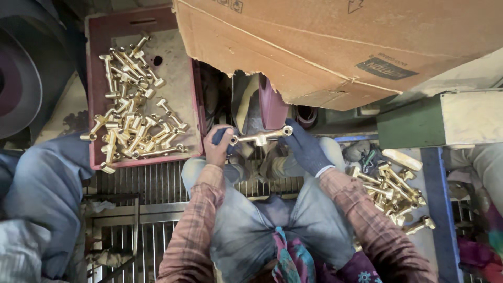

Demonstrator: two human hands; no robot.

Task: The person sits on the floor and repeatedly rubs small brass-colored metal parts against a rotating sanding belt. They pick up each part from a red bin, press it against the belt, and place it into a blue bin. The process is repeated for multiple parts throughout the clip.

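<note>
Gripping the brass fitting [259,138] at both ends, left hand [217,147] and gloved right hand [304,149] should hold it level against the wheel [272,105].

A brass fitting [260,138] lies crosswise between the two hands, the left hand [219,147] at its left end and the right hand [305,148] at its right end, above the person's knees. To the left and farther out sits a crate [97,94] with a heap of fittings [131,105] in it — a second heap [390,191] lies to the right, near the right forearm. A cardboard sheet [340,47] hangs over the far right, and a grating [152,183] lies beneath the knees.
</note>
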